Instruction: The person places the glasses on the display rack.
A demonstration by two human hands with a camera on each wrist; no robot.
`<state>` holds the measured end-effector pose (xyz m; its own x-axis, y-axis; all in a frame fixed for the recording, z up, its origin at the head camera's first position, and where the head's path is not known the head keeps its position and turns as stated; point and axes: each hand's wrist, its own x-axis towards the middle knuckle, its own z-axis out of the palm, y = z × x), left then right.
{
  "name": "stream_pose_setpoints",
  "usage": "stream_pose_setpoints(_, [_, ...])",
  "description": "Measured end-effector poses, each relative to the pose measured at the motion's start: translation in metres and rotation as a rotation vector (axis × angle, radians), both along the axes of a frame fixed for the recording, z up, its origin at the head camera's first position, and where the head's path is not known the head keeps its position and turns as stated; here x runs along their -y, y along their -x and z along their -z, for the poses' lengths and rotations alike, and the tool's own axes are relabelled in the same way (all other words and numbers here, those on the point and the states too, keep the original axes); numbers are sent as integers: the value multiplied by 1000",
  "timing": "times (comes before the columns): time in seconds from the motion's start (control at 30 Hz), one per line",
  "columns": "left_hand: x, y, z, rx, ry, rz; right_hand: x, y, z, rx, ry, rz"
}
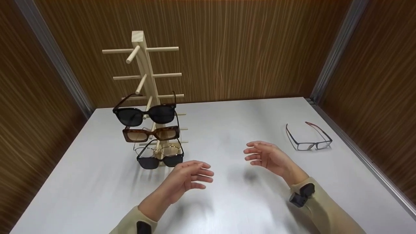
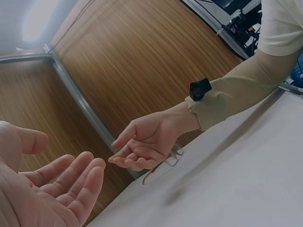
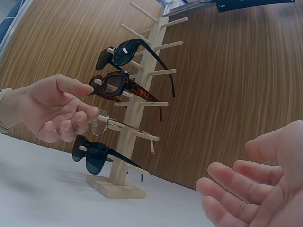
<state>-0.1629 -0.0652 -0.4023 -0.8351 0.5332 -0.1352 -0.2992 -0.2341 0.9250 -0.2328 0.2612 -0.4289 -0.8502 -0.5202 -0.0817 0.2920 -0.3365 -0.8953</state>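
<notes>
Both hands hover above the white table with nothing in them, palms turned toward each other. My left hand (image 1: 188, 178) has loosely bent fingers and is nearest the lower front of a wooden eyewear stand (image 1: 149, 71). On the stand's lower pegs hang black sunglasses (image 1: 146, 115), tortoiseshell sunglasses (image 1: 151, 134), thin wire-framed glasses (image 3: 100, 124) and another dark pair of sunglasses (image 3: 96, 158) at the bottom. My right hand (image 1: 271, 157), fingers relaxed, is left of a pair of dark-framed eyeglasses (image 1: 307, 146) lying on the table with temples unfolded.
Bare pegs (image 1: 162, 49) stick out from the upper part of the stand. Wood-grain panels (image 1: 227, 48) with metal edge strips (image 1: 338, 48) close in the white table (image 1: 234, 123) at the back and sides. The stand has a square wooden base (image 3: 116, 188).
</notes>
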Motion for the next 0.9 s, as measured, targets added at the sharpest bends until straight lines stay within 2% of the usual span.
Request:
stream_pose_setpoints(0.3, [-19, 7, -1, -2, -15, -24, -20, 1, -4, 7, -51, 51])
stream_pose_setpoints(0.57, [-34, 14, -1, 18, -34, -36, -45, -1, -16, -23, -27, 33])
stream_pose_setpoints(0.9, [-48, 22, 4, 10, -73, -57, -72, 0, -19, -23, -60, 89])
